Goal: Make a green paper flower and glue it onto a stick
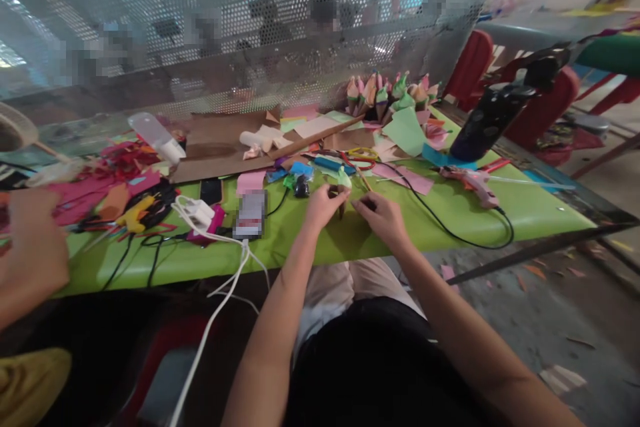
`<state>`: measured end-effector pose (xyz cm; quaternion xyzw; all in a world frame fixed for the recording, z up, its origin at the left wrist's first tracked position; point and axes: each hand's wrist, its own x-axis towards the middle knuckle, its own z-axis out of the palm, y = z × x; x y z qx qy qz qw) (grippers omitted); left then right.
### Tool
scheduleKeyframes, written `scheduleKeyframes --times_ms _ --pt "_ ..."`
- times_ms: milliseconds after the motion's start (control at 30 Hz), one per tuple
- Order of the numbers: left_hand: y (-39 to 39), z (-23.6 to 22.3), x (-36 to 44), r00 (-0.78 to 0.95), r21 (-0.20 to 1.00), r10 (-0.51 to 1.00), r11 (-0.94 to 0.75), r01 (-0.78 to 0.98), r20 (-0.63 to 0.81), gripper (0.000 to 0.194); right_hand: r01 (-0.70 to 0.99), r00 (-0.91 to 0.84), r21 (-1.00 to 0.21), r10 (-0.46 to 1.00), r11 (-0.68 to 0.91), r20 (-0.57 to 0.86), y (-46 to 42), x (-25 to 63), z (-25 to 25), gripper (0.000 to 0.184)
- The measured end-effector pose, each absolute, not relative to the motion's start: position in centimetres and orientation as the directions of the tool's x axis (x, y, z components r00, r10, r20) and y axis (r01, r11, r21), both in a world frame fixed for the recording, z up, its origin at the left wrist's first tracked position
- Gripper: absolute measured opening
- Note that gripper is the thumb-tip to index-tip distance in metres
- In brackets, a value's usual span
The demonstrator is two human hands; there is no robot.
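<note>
My left hand (323, 207) pinches a small paper ice cream cone (343, 178), with a pale green swirl on top and a brown pointed base, just above the green tabletop. To its right, my right hand (383, 215) has its fingertips pressed together a little apart from the cone. Whatever those fingertips may hold is too small to make out. Beyond the hands lie red-handled scissors (359, 161) and a thin yellowish stick (363, 179). A small black bundle (301, 186) rests left of the cone.
Finished paper cones (383, 95) cluster at the back. A pink glue gun (473, 185) with its black cord and a dark bottle (490, 121) are on the right. A phone (251, 213) with white cables is left. A co-worker's arm (33, 253) reaches in at far left.
</note>
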<state>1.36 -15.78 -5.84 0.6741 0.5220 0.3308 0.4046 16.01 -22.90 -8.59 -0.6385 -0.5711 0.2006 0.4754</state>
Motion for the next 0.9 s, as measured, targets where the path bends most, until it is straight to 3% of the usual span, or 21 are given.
scheduleKeyframes --times_ms 133,233,333,467,533,667,900 --pt "-16.8 -4.2 1.1 0.221 0.614 0.974 -0.145 0.776 -0.05 0.034 0.453 0.301 -0.882 0.909 0.129 0.288 -22.9 16.2 -8.6 0.042" --pt "-17.3 -3.1 0.3 0.197 0.446 0.977 -0.141 0.884 -0.081 0.041 0.418 0.297 -0.896 0.91 0.147 0.288 -22.9 16.3 -8.8 0.041" --pt "-17.0 -2.4 -0.9 0.18 0.437 0.983 -0.145 0.888 -0.039 0.038 0.402 0.297 -0.903 0.912 0.15 0.283 -22.7 16.4 -9.1 0.04" --pt "-15.5 -2.5 -2.5 0.041 0.46 0.974 -0.141 0.876 0.221 0.02 0.383 0.29 -0.912 0.918 0.146 0.269 -22.6 16.5 -9.3 0.039" --pt "-14.7 -2.9 -3.0 -0.024 0.424 0.951 -0.115 0.898 0.308 0.023 0.384 0.291 -0.912 0.919 0.144 0.267 -22.6 16.5 -9.4 0.038" --pt "-13.8 -3.9 -3.1 -0.045 0.336 0.952 -0.063 0.94 0.303 0.04 0.384 0.281 -0.911 0.922 0.148 0.268 -22.6 16.4 -9.3 0.036" --pt "-13.5 -5.0 -2.9 -0.065 0.314 0.965 -0.019 0.949 0.256 0.035 0.358 0.286 -0.924 0.927 0.133 0.244 -22.8 16.5 -9.1 0.038"
